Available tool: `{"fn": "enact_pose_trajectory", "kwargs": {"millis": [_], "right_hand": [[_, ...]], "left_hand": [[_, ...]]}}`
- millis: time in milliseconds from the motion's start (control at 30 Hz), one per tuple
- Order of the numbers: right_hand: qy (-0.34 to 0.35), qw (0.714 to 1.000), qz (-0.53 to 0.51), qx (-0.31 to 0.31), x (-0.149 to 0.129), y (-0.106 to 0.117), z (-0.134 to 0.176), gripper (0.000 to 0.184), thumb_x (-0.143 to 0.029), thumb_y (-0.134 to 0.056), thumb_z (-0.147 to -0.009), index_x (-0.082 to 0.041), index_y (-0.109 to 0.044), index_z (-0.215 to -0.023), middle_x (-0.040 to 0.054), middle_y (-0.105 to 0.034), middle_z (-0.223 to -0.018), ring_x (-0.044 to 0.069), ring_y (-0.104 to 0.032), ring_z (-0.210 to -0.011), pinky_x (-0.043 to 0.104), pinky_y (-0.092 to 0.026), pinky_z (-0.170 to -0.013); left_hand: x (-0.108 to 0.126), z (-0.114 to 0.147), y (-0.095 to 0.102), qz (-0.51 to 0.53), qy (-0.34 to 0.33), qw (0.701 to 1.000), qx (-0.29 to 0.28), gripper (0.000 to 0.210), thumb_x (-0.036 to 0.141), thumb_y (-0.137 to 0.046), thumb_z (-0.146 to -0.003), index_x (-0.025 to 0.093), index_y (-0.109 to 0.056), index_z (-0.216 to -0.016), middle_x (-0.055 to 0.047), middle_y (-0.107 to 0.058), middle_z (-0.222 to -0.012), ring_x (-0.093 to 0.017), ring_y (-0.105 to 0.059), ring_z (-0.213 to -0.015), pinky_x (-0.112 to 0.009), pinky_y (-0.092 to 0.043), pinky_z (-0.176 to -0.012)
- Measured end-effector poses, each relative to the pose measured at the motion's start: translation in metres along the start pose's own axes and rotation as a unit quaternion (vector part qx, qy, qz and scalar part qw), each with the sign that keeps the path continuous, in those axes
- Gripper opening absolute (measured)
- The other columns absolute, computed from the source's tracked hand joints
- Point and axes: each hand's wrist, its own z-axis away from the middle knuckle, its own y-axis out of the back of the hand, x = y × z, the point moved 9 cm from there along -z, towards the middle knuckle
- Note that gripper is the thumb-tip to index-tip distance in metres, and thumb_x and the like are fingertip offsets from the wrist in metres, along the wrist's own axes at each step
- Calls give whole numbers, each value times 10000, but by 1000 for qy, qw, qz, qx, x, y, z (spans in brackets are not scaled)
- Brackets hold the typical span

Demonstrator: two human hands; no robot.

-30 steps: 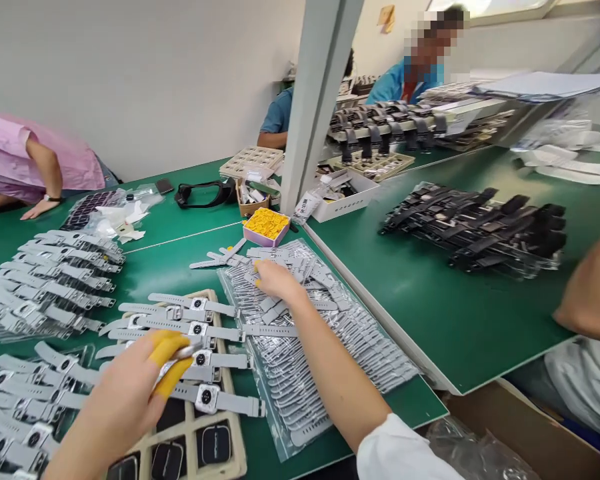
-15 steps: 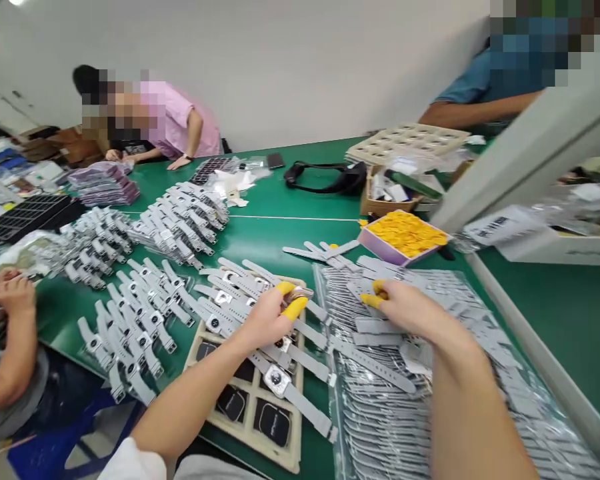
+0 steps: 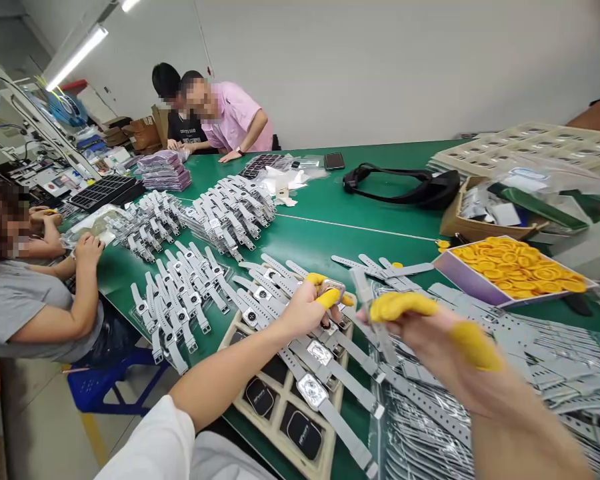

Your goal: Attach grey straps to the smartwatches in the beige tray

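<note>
My left hand (image 3: 305,312), with yellow finger cots, pinches a square watch case (image 3: 334,291) above the beige tray (image 3: 279,404). Close to its right, my right hand (image 3: 437,333) is blurred by motion and also wears yellow cots. Its fingers are closed on a light grey watch strap (image 3: 364,288), which hangs near the watch case; I cannot tell if they touch. Under my hands, grey watches with straps (image 3: 313,391) lie across the tray, and dark square pieces (image 3: 301,432) sit in its compartments. Many loose grey straps (image 3: 425,433) are piled beneath my right hand.
A box of yellow finger cots (image 3: 520,270) stands at the right. Behind it are a carton (image 3: 473,223), a black headband (image 3: 405,190) and stacked beige trays (image 3: 530,150). Rows of watches (image 3: 230,217) lie to the left. Co-workers (image 3: 235,120) sit around the green table (image 3: 320,237).
The view has swung left. My right hand has come up from the strap pile with a strap and moved toward my left hand, which still holds the watch case.
</note>
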Motion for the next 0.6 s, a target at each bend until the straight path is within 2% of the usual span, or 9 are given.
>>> {"fn": "enact_pose_trajectory", "kwargs": {"millis": [67, 167, 233, 300, 333, 400, 500, 600], "right_hand": [[-58, 997, 53, -19, 21, -23, -7, 515, -750, -801, -700, -255, -681, -779, 82, -668, -820, 278, -665, -800, 449, -611, -782], [-91, 993, 78, 18, 41, -33, -12, 554, -606, -918, -609, -249, -609, -898, 38, -674, -876, 204, -620, -723, 322, -550, -630], [-105, 990, 82, 46, 48, -29, -11, 522, -562, -866, -696, -258, -591, -1018, 4, -652, -805, 156, -535, -598, 271, -444, -510], [-123, 988, 85, 45, 52, -27, -8, 436, -545, -769, -811, -259, -577, -1079, -44, -572, -644, 143, -449, -510, 264, -373, -466], [-130, 988, 76, 35, 53, -28, -7, 398, -543, -729, -848, -254, -576, -1075, -53, -548, -602, 146, -451, -504, 268, -384, -477], [-132, 991, 29, 12, 51, -34, -5, 376, -559, -705, -868, -242, -578, -1025, -31, -592, -631, 156, -523, -555, 282, -451, -538], [-144, 988, -49, -17, 52, -45, -5, 416, -584, -754, -828, -225, -590, -960, 3, -658, -751, 142, -555, -593, 278, -483, -550], [-151, 985, -73, -26, 56, -51, -7, 439, -594, -790, -803, -215, -596, -913, -25, -610, -695, 105, -481, -519, 241, -430, -477]], "left_hand": [[4, 0, 0, 12, -16, 1000, 3, 336, 404, -701, -889, 205, -478, -1042, 15, -628, -806, -101, -573, -572, -211, -401, -476], [7, 0, 3, 25, -44, 998, 22, 310, 330, -715, -885, 208, -482, -1050, 34, -590, -790, -86, -522, -579, -220, -439, -552], [8, -1, 6, 14, -53, 998, 36, 290, 304, -703, -901, 203, -480, -1056, 33, -581, -812, -88, -532, -612, -236, -478, -624], [9, 0, 8, -7, -57, 997, 47, 263, 288, -674, -926, 198, -472, -1070, 20, -593, -851, -98, -569, -661, -255, -507, -690], [11, 0, 10, -14, -62, 997, 52, 251, 281, -656, -938, 196, -469, -1082, 7, -607, -882, -105, -591, -694, -265, -518, -721], [17, 2, 11, -23, -83, 995, 51, 232, 259, -620, -952, 189, -476, -1120, -33, -646, -972, -127, -637, -793, -283, -535, -786], [30, 7, 5, -81, -133, 988, -2, 257, 193, -562, -941, 182, -549, -1197, -92, -695, -1148, -184, -680, -1031, -327, -543, -925], [44, 12, -1, -188, -196, 961, -55, 377, 123, -510, -898, 190, -634, -1247, -99, -711, -1266, -225, -663, -1181, -381, -515, -1050]]}}
